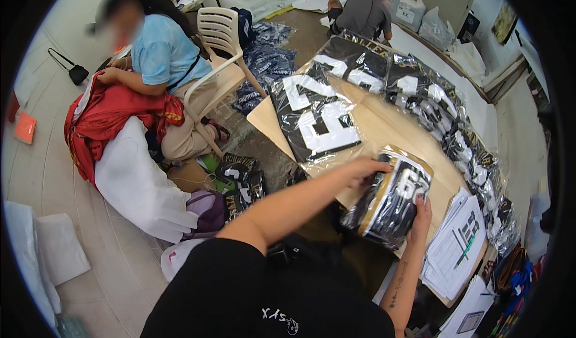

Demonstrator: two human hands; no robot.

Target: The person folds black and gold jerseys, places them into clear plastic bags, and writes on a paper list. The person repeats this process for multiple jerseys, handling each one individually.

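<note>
Between my two hands is a folded black garment [396, 198] in clear plastic, with white numerals and a gold-and-white stripe. My left hand [366, 171] grips its upper left edge. On the lower right side, my right hand [420, 214] holds it, with the thumb on top. The packet is tilted above the near edge of a wooden table [382, 117]. Just beyond my left hand, another bagged black garment [315, 113] with large white characters lies flat on the table.
More bagged black garments [450, 108] line the table's far and right edges. Papers [454, 243] with a green pen [465, 251] lie at right. A seated person [166, 54] handles red fabric [117, 117] by a plastic chair [220, 36]. Another person [364, 16] crouches behind. Blue packets [270, 63] cover the floor.
</note>
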